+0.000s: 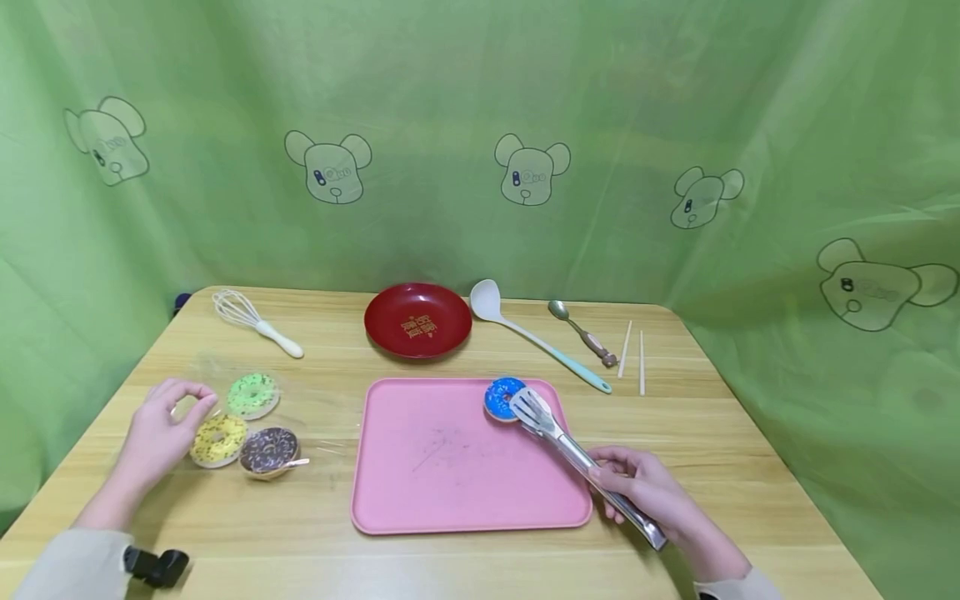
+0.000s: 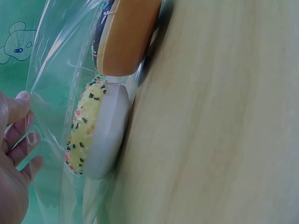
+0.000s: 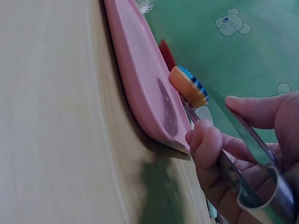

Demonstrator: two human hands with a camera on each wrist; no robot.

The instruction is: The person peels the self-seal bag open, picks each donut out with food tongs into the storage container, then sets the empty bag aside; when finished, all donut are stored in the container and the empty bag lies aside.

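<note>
My right hand (image 1: 637,487) grips metal tongs (image 1: 577,454) whose tips lie on a blue-iced doughnut (image 1: 502,397) at the far right corner of a pink tray (image 1: 450,492). The right wrist view shows my fingers (image 3: 210,144) curled round the tongs (image 3: 247,158) and the doughnut (image 3: 189,86) on the tray (image 3: 140,79). My left hand (image 1: 161,425) pinches the edge of a clear plastic bag (image 1: 202,367) lying on the table. Green (image 1: 252,394), yellow (image 1: 218,439) and chocolate (image 1: 268,450) doughnuts lie in it. In the left wrist view the bag (image 2: 56,93), yellow doughnut (image 2: 91,135) and chocolate doughnut (image 2: 126,37) show.
A wooden table (image 1: 750,467) holds a red plate (image 1: 417,320), a whisk (image 1: 251,321), a white ladle (image 1: 525,333), a spoon (image 1: 581,331) and chopsticks (image 1: 633,350) along its far side. A green curtain (image 1: 480,125) hangs behind.
</note>
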